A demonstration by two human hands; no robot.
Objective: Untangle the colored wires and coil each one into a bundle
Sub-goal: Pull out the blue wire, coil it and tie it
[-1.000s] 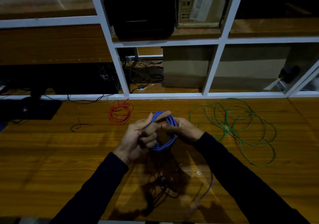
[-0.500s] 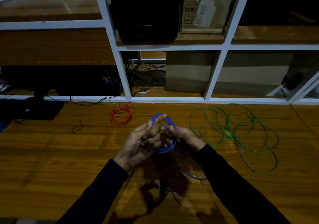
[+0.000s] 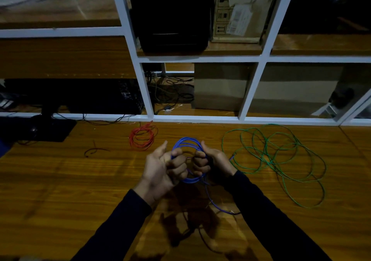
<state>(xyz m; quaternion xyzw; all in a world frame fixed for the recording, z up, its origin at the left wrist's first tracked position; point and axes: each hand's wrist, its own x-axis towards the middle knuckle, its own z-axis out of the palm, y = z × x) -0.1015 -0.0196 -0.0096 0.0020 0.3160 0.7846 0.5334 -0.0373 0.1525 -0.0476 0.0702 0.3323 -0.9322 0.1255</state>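
Note:
A blue wire point(image 3: 187, 141) is wound into a round coil held above the wooden table point(image 3: 60, 180). My left hand point(image 3: 160, 170) grips the coil's left side with curled fingers. My right hand point(image 3: 212, 162) grips its right side the same way. A loose blue tail hangs from the coil and trails over the table toward my right sleeve. A red wire point(image 3: 142, 138) lies coiled in a small bundle on the table, back left of my hands. A green wire point(image 3: 281, 160) sprawls in wide loose loops to the right.
A short dark wire scrap point(image 3: 94, 151) lies on the table at the left. A black monitor base point(image 3: 46, 128) stands at the far left edge. A white-framed glass partition point(image 3: 192, 118) borders the table's back edge, with a black box, cartons and cables behind it.
Both hands have closed into fists around the blue coil's two sides. The loose blue tail has grown shorter and been drawn closer in. The red and green wires lie unmoved.

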